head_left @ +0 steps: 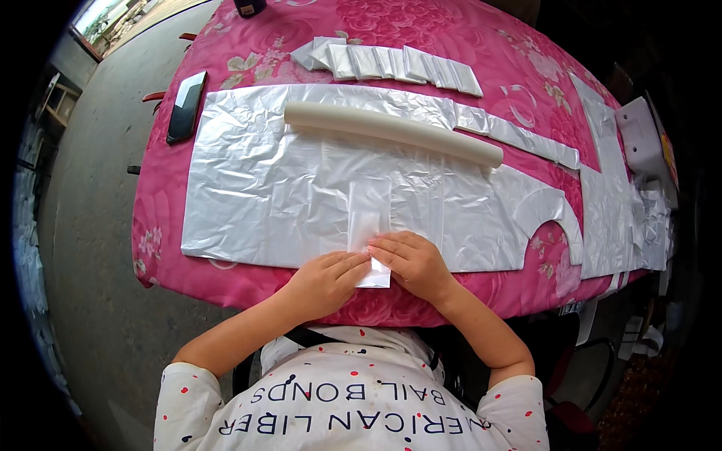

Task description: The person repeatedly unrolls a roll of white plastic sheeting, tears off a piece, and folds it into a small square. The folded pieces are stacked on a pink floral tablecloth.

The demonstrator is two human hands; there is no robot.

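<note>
A narrow folded clear plastic bag (366,197) lies lengthwise in front of me, on top of a wide spread of silvery-white plastic bags (256,180) with a curved handle cutout at the right. My left hand (328,281) comes in from the left, its bent fingers pressed on the folded bag's near part. From the other side, my right hand (412,263) grips the same strip, and the fingertips of both hands meet over it. The strip's near end pokes out below the fingers. Beyond lies a long off-white tube (391,134), resting across the spread bags.
A row of folded plastic bags (391,65) overlaps at the far side of the pink flowered tablecloth (248,37). A dark phone (186,107) lies at the left edge. More plastic bags (605,203) and a pale box (641,139) sit at the right.
</note>
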